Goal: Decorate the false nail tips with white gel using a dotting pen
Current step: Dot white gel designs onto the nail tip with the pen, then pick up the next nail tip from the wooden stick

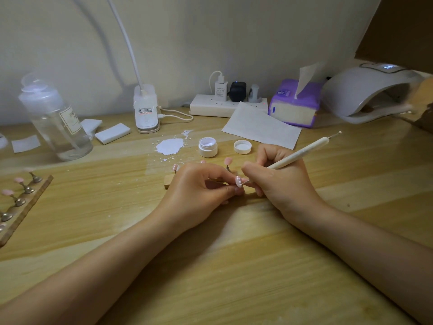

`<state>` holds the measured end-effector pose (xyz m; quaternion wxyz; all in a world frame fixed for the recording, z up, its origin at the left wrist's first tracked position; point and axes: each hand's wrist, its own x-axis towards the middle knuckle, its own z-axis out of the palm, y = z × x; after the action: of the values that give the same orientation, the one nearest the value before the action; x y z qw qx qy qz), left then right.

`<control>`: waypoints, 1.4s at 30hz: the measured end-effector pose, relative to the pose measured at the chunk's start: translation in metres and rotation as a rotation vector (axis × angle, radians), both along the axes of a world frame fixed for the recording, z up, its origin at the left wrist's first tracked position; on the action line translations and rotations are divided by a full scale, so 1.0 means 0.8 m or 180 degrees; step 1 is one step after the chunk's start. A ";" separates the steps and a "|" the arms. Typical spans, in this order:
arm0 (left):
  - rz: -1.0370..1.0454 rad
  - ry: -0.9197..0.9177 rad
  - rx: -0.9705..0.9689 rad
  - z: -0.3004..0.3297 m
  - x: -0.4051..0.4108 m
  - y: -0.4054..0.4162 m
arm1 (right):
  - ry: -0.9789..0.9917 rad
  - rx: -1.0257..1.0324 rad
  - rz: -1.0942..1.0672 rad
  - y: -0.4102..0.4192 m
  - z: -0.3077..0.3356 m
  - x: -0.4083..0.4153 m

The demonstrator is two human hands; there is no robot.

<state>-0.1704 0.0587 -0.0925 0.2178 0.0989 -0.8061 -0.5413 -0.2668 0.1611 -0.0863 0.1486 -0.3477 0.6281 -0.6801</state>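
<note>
Left hand pinched pink nail tip at frame centre, steadying it; right hand gripped dotting pen pencil-style, tip on nail. Open gel pot stood just above on desk, within reach.

There is one view only, from a wide-angle camera worn on the person's head, so nothing is shared with a second view. It looks forward and down across a wooden desk toward a pale wall that fills the upper half of the frame. The forearms enter from the bottom corners and the hands meet just below frame centre, close to the lens. Straight edges bend toward the frame's borders.
</note>
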 end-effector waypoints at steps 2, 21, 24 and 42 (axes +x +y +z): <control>-0.0005 -0.0002 -0.0033 0.000 0.000 0.000 | -0.0018 0.0005 0.0001 -0.001 0.001 0.000; 0.0004 0.0051 0.0018 -0.002 -0.001 -0.001 | -0.0047 -0.0120 0.0081 0.001 0.000 0.000; -0.0013 0.0078 0.0012 -0.003 -0.001 -0.002 | -0.0231 -0.0293 -0.0004 0.000 0.000 -0.001; 0.0921 0.1197 -0.0692 0.046 0.011 -0.038 | -0.1033 -0.0589 -0.0374 -0.003 -0.001 -0.015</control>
<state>-0.1616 0.0285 -0.0553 0.4483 0.0868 -0.7824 -0.4235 -0.2790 0.1590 -0.0867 0.1753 -0.2084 0.5499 -0.7896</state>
